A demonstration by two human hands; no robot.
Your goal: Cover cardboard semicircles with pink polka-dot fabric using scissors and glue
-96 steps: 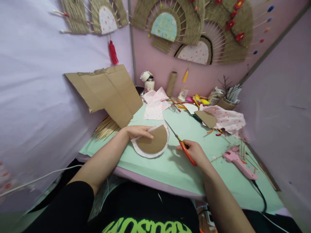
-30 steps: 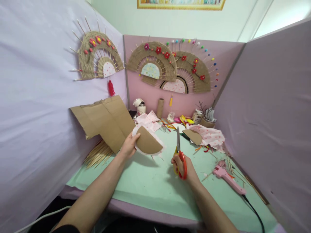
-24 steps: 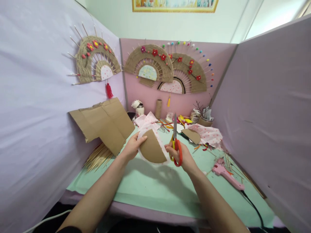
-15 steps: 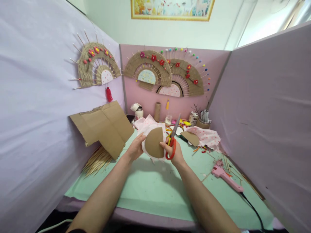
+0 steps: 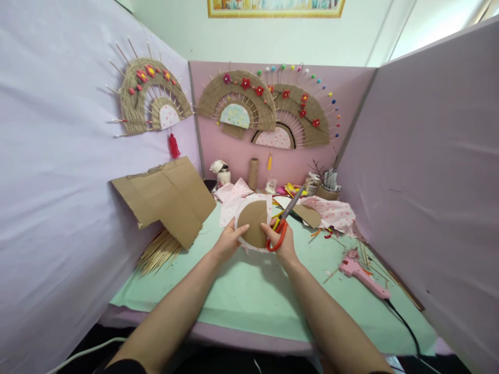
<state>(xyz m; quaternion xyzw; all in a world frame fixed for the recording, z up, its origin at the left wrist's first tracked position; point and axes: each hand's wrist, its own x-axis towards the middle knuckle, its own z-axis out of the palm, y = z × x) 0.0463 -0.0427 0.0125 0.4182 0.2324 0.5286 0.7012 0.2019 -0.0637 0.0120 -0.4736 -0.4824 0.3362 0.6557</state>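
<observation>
A brown cardboard half-disc (image 5: 253,218) lies against white fabric with pink dots (image 5: 255,198), whose edge shows around the curve. My left hand (image 5: 228,240) grips both at the left, its thumb flat on the cardboard. At the straight edge on the right, my right hand (image 5: 286,244) pinches the cardboard with thumb and fingers. That same hand carries scissors (image 5: 293,203) with red and yellow handles, blades pointing up and to the right. The piece is held above the green tabletop (image 5: 249,296).
A pink glue gun (image 5: 364,275) with a black cord lies at right. Cut cardboard (image 5: 171,197) leans over thin sticks (image 5: 159,252) at left. Behind are dotted cloth (image 5: 331,210), another cardboard piece (image 5: 310,214) and a brown roll (image 5: 253,174). Decorated fans (image 5: 237,98) hang on the partitions.
My left thumb has come onto the front of the cardboard. The scissors have tilted further right in my right hand, and the camera view has shifted slightly.
</observation>
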